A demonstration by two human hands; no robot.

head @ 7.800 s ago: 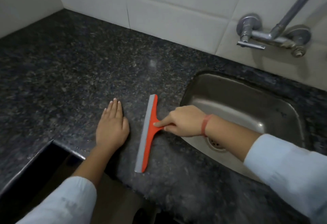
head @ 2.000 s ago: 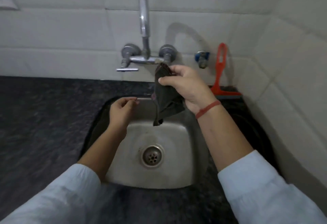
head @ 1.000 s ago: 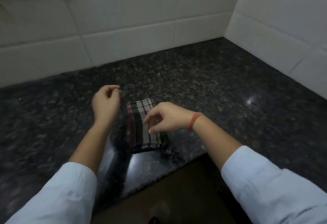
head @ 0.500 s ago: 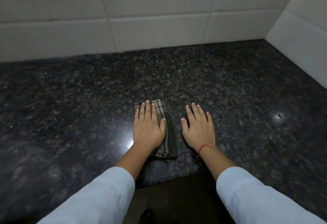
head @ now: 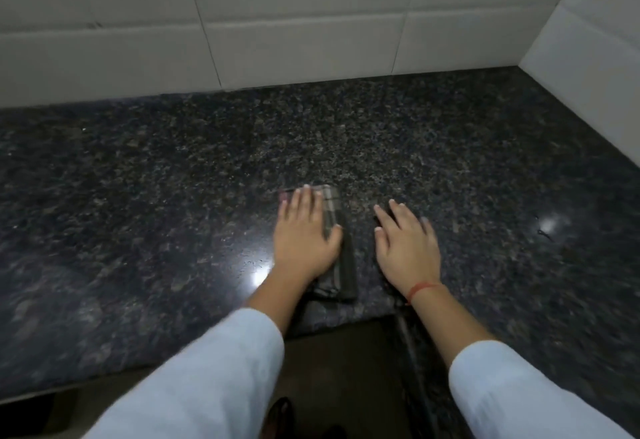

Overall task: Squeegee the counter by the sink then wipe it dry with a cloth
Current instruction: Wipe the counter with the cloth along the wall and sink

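Observation:
A folded checked cloth lies on the dark speckled granite counter, close to its front edge. My left hand rests flat on top of the cloth, palm down, fingers stretched out and not gripping. My right hand, with a red thread at the wrist, lies flat on the bare counter just right of the cloth, apart from it. The squeegee and the sink are out of view.
White wall tiles run along the back of the counter. A side wall closes it on the right. The counter's front edge steps around a dark floor gap below my arms. Bright light reflections show on the stone.
The right hand, which held the squeegee and then the cloth at the sink, has let go. The cloth now lies on the counter under my flat left hand. Since half a second ago the hands barely moved.

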